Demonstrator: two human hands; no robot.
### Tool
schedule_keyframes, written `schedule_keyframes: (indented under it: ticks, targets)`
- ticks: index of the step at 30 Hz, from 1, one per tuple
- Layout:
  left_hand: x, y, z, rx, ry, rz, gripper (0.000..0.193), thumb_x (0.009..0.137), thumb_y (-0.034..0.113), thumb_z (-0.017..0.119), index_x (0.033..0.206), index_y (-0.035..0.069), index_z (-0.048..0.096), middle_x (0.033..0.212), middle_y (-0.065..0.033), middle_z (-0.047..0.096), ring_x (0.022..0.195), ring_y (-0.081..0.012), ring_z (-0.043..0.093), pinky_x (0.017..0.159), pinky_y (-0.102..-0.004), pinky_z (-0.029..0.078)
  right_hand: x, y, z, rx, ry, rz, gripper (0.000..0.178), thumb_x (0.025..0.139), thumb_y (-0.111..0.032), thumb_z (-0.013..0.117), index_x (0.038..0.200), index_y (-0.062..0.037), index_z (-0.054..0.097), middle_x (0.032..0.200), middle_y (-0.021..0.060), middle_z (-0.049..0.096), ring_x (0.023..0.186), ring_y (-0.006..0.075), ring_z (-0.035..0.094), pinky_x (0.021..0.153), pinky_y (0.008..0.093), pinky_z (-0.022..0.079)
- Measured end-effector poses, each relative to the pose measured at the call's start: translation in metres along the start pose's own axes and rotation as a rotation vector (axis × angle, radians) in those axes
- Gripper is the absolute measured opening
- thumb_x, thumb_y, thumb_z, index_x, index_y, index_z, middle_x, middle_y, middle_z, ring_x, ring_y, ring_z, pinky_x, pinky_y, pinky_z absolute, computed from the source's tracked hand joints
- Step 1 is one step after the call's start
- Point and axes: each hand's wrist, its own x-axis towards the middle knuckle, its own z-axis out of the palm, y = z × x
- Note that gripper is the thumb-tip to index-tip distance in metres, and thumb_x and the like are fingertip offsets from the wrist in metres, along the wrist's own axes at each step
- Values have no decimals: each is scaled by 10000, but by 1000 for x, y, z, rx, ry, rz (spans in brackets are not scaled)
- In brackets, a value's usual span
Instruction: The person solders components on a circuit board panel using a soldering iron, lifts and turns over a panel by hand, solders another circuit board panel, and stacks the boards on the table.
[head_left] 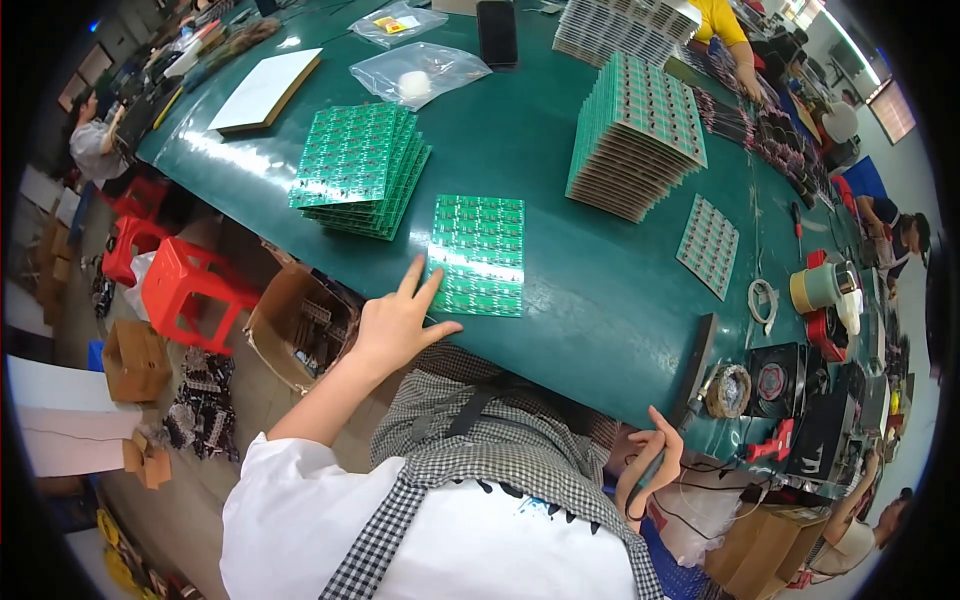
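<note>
My left hand [398, 318] rests at the near edge of the green table [590, 300], fingers spread, its fingertips touching the lower left corner of a green circuit board panel [480, 255] that lies flat. My right hand [650, 465] is below the table edge by my lap and grips a dark pen-shaped tool [643, 482] with a cable. A fanned stack of green panels [358, 168] lies left of the single one. A tall stack of panels [638, 135] stands to the right, and a single panel [708, 245] lies further right.
Tape rolls [822, 290], a small fan [772, 380] and a red tool [770, 445] crowd the table's right end. Plastic bags [418, 72], a phone [497, 32] and a white board [266, 90] lie at the back. Red stools [185, 290] and cardboard boxes [300, 325] stand on the floor. Other people work around the table.
</note>
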Motion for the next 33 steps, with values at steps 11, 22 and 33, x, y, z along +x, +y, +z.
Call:
schedule_keyframes:
  ticks: [11, 22, 33]
  targets:
    - [-29, 10, 35, -168, 414, 581, 309, 705, 140, 694, 1007, 86, 653, 1057, -94, 664, 553, -126, 583, 457, -241, 444, 5, 0, 2, 75, 7, -64, 107, 932, 10, 482, 988, 15, 572, 1029, 209, 679, 604, 142, 632, 565, 239, 502]
    - [12, 98, -64, -980, 354, 541, 172, 783, -28, 621, 947, -15, 670, 872, -158, 649, 662, -225, 611, 578, -264, 484, 31, -23, 14, 422, -182, -138, 325, 771, 7, 741, 922, -50, 459, 1225, 248, 581, 1083, 254, 613, 897, 345, 484]
    - [162, 217, -27, -1285, 49, 371, 313, 1014, 215, 392, 1143, -22, 551, 996, -57, 607, 858, -141, 523, 781, -298, 434, 171, -28, -19, 262, 177, 30, 273, 799, 48, 678, 1010, -49, 535, 950, 56, 592, 709, 91, 570, 656, 229, 463]
